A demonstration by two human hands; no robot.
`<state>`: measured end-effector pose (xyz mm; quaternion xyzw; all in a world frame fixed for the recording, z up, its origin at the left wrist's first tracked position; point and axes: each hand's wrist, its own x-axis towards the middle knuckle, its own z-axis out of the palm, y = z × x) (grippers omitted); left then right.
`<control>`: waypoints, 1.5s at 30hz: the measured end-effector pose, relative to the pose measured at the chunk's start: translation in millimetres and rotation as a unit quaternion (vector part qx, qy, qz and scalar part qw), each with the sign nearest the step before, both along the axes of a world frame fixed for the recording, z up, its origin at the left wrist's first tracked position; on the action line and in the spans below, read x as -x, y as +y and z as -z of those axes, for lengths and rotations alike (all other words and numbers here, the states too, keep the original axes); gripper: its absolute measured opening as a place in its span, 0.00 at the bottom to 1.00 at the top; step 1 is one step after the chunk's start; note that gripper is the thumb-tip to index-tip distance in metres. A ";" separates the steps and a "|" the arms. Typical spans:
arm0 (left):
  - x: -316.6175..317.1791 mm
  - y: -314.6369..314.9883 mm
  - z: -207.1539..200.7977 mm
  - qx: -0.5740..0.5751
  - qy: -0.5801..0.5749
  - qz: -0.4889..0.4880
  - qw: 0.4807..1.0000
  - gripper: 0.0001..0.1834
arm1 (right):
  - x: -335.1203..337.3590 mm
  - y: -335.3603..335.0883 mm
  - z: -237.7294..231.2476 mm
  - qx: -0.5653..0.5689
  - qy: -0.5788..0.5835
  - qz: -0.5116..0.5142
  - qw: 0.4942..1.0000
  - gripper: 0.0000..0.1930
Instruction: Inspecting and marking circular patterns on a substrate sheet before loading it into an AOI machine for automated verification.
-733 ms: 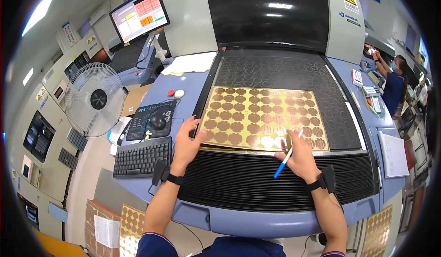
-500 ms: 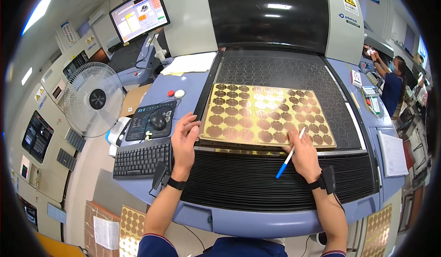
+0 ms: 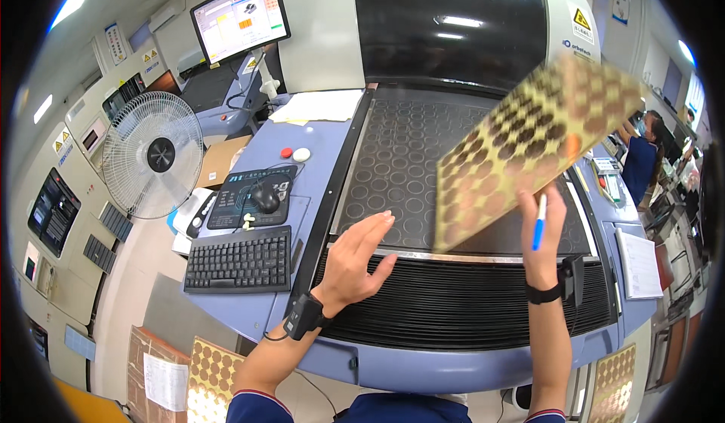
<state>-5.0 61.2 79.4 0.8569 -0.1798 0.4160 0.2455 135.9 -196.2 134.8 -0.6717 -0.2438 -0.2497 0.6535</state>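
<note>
A yellow panel (image 3: 513, 140) with rows of copper-brown round shapes is raised and tilted above the black bed (image 3: 389, 170) of the machine. My right hand (image 3: 545, 245) grips the panel at its lower edge, and a white marker pen with a blue end (image 3: 539, 226) sits between the same fingers. The panel's far corner is smeared by motion. To the left of the panel and apart from it, my left hand (image 3: 353, 264) hovers over the bed's front edge with its fingers stretched out, holding nothing. Circular outlines cover the bed's surface.
A keyboard (image 3: 238, 259), a mouse (image 3: 265, 198) and two round buttons (image 3: 301, 154) lie on the left side, below a monitor (image 3: 240, 19). A fan (image 3: 153, 155) stands further left. Papers (image 3: 640, 264) rest on the right ledge. Another person (image 3: 640, 159) works at the far right.
The panel has been lifted off the bed and swung up to the right by my right hand. My left hand has left the panel's side and moved right, over the bed's front.
</note>
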 end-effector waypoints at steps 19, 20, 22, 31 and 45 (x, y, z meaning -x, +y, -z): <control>-15.9 34.1 13.9 -0.053 0.111 -0.078 0.989 0.16 | 26.3 -0.1 43.6 0.084 0.349 -0.329 0.874 0.22; -18.1 35.6 19.9 -0.055 0.115 -0.081 0.989 0.16 | 26.8 -0.2 40.1 0.115 0.354 -0.367 0.852 0.21; -15.1 34.7 29.0 -0.078 0.313 -0.112 0.940 0.25 | 23.9 -2.7 44.1 0.127 0.321 -0.362 0.866 0.20; -20.0 33.6 40.2 -0.083 0.338 -0.165 0.923 0.31 | -10.0 -21.1 102.1 0.489 0.007 -0.038 0.872 0.28; -5.4 19.3 8.5 -0.081 0.403 -0.236 0.881 0.25 | 27.2 -25.1 84.2 0.575 -0.067 -0.024 0.815 0.23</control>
